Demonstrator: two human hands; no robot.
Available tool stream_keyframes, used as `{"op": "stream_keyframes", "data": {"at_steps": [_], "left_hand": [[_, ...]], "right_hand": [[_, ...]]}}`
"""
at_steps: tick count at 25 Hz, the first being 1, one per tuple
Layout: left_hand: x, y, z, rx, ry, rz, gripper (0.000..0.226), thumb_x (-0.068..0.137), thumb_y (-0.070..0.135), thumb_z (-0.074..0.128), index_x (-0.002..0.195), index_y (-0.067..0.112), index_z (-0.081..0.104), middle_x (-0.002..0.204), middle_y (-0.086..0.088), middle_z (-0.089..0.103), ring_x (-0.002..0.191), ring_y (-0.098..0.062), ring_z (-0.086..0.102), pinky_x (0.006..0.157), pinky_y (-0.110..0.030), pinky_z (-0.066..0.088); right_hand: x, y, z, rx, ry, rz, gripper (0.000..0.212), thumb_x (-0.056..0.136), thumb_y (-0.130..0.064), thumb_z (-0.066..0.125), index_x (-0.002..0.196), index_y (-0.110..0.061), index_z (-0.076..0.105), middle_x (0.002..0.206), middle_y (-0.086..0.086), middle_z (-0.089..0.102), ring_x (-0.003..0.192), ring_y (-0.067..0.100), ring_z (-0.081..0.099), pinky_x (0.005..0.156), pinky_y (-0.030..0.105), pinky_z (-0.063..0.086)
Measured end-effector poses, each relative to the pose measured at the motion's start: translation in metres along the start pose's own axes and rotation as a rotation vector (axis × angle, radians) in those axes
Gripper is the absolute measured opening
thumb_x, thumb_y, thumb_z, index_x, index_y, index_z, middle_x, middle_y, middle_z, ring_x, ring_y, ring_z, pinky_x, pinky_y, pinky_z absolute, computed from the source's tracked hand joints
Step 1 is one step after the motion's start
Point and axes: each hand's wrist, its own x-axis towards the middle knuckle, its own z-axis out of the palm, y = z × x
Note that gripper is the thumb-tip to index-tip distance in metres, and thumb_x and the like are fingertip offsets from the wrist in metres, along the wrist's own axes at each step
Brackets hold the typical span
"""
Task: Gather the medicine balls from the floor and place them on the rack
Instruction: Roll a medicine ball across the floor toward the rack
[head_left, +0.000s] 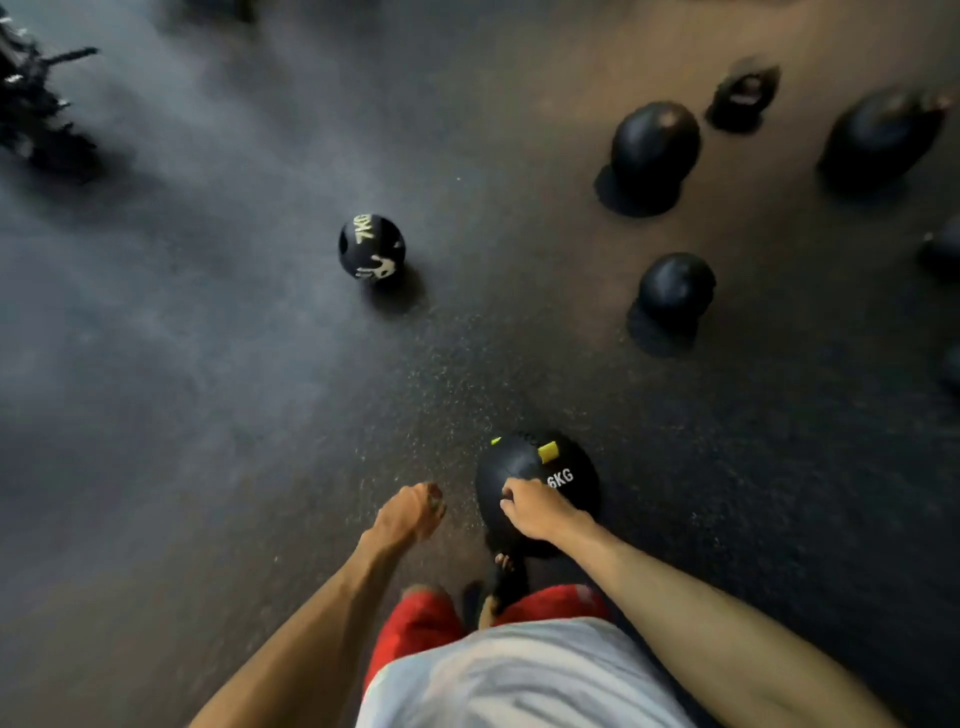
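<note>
A black medicine ball marked 6KG (530, 462), with yellow tabs, sits on the dark floor just in front of my feet. My right hand (540, 512) rests on its top with fingers curled over the surface. My left hand (410, 512) hangs loosely curled to the left of that ball, holding nothing and not touching it. A black ball marked 7KG (372, 248) lies further ahead in the middle. Two plain black balls (655, 140) (676, 285) lie to the right. No rack is clearly visible.
More dark balls lie at the far right (883, 132) (943, 249), and a small dark object (744, 96) sits behind them. Blurred dark equipment (31, 104) stands at the upper left. The floor is dark speckled rubber (208, 364).
</note>
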Motion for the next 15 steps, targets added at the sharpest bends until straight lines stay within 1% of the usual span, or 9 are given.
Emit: {"op": "stream_keyframes", "data": {"at_steps": [2, 5, 8, 10, 12, 13, 15], "left_hand": [[0.036, 0.021, -0.030, 0.104, -0.053, 0.089, 0.028, 0.100, 0.028, 0.045, 0.106, 0.013, 0.068, 0.106, -0.012, 0.072, 0.096, -0.029, 0.069, 0.080, -0.036, 0.054], [0.104, 0.062, -0.061, 0.272, -0.144, 0.235, 0.028, 0.099, 0.032, 0.045, 0.108, 0.015, 0.066, 0.112, -0.011, 0.070, 0.104, -0.033, 0.066, 0.085, -0.038, 0.053], [0.165, 0.116, -0.081, 0.463, -0.226, 0.466, 0.039, 0.096, 0.036, 0.040, 0.118, 0.016, 0.065, 0.121, -0.011, 0.067, 0.115, -0.034, 0.063, 0.095, -0.044, 0.051], [0.198, 0.141, -0.085, 0.583, -0.266, 0.551, 0.036, 0.101, 0.033, 0.043, 0.127, 0.015, 0.061, 0.126, -0.012, 0.064, 0.119, -0.034, 0.060, 0.100, -0.043, 0.048], [0.241, 0.163, -0.085, 0.759, -0.339, 0.676, 0.036, 0.101, 0.037, 0.048, 0.131, 0.020, 0.058, 0.129, -0.011, 0.063, 0.120, -0.033, 0.060, 0.099, -0.040, 0.048], [0.260, 0.173, -0.084, 0.834, -0.407, 0.737, 0.037, 0.100, 0.038, 0.050, 0.131, 0.020, 0.058, 0.128, -0.012, 0.064, 0.119, -0.032, 0.061, 0.099, -0.039, 0.049], [0.285, 0.191, -0.081, 0.943, -0.536, 0.819, 0.037, 0.098, 0.035, 0.054, 0.131, 0.020, 0.058, 0.123, -0.014, 0.068, 0.114, -0.032, 0.064, 0.097, -0.040, 0.050]], "right_hand": [[0.015, 0.005, -0.017, 0.078, 0.047, 0.078, 0.033, 0.099, -0.033, 0.049, 0.122, -0.013, 0.060, 0.127, 0.021, 0.063, 0.118, 0.039, 0.058, 0.095, 0.041, 0.049], [0.039, 0.019, -0.037, 0.238, 0.161, 0.221, 0.033, 0.101, -0.032, 0.048, 0.122, -0.010, 0.059, 0.125, 0.021, 0.063, 0.115, 0.040, 0.060, 0.092, 0.043, 0.050], [0.060, 0.031, -0.045, 0.400, 0.283, 0.410, 0.034, 0.101, -0.033, 0.046, 0.124, -0.010, 0.058, 0.124, 0.019, 0.063, 0.113, 0.040, 0.060, 0.090, 0.044, 0.051], [0.070, 0.031, -0.044, 0.526, 0.339, 0.513, 0.036, 0.102, -0.034, 0.045, 0.127, -0.011, 0.057, 0.126, 0.020, 0.062, 0.115, 0.040, 0.059, 0.089, 0.043, 0.049], [0.084, 0.024, -0.036, 0.650, 0.424, 0.677, 0.040, 0.102, -0.034, 0.044, 0.132, -0.011, 0.056, 0.128, 0.020, 0.062, 0.115, 0.039, 0.059, 0.088, 0.042, 0.050], [0.089, 0.017, -0.031, 0.737, 0.464, 0.760, 0.039, 0.102, -0.033, 0.043, 0.131, -0.010, 0.057, 0.126, 0.020, 0.063, 0.113, 0.040, 0.061, 0.086, 0.041, 0.050], [0.098, -0.003, -0.020, 0.865, 0.528, 0.894, 0.031, 0.101, -0.030, 0.045, 0.119, -0.009, 0.060, 0.119, 0.020, 0.065, 0.108, 0.040, 0.063, 0.079, 0.038, 0.047]]}}
